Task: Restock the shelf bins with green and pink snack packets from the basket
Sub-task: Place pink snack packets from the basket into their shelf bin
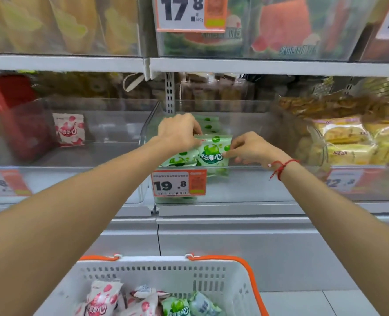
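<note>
From the head view, we have both arms stretched into the middle clear bin (246, 137). Our left hand (177, 133) pinches the top left corner of an upright green packet (214, 153), and our right hand (250, 149) pinches its right edge — so both hands are closed on that one packet, standing it at the front of the bin. More green packets (179, 159) already lie beside and behind it, so the green restock is, we judge, well under way but the bin is far from full. The left bin (29, 133) holds just one pink packet (69, 130), leaning at the back; the pink side has barely begun. Below us, the basket (157, 272) still carries several pink packets (102, 302) and at least one green one (176, 306) — most of the work is left.
</note>
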The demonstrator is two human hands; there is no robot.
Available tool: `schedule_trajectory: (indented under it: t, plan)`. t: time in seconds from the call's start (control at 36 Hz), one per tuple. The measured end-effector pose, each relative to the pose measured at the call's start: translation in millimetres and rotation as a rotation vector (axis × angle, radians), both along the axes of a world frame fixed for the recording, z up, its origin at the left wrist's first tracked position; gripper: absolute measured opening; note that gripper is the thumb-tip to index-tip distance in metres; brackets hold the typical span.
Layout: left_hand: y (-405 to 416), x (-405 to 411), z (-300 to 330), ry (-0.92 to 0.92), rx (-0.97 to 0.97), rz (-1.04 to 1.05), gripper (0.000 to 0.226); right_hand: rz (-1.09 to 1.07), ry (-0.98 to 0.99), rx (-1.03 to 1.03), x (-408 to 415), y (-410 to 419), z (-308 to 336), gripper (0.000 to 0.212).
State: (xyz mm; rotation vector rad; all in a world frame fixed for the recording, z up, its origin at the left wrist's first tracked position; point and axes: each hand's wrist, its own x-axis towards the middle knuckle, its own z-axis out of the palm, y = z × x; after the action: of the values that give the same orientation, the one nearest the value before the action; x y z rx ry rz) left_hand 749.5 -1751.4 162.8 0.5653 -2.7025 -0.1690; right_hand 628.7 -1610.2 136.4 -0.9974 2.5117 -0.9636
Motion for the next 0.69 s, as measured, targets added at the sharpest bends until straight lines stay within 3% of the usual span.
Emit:
schedule_trajectory:
  t: [0.11,0.28,0.44,0.58,0.64,0.69]
  plan:
    - [0,2,-3,-0.114,-0.018,0.009,0.023,0.068,0.040,0.117,3,1,-3,0.012]
    - [7,2,-6,-0.127,-0.061,0.031,0.023,0.059,0.027,0.163,4,1,-5,0.028]
    - [18,22,-2,0.051,-0.015,0.045,0.033,-0.036,0.135,0.084,8,16,12,0.061]
    - [44,69,-9,0.281,0.080,-0.002,0.025,-0.012,0.278,-0.182,45,32,29,0.035]
    - [53,91,-21,0.346,0.142,0.012,0.021,0.060,0.273,-0.236,65,37,29,0.014]
    - [61,111,-39,0.370,0.214,0.036,0.017,0.157,0.209,-0.226,85,41,23,0.007]
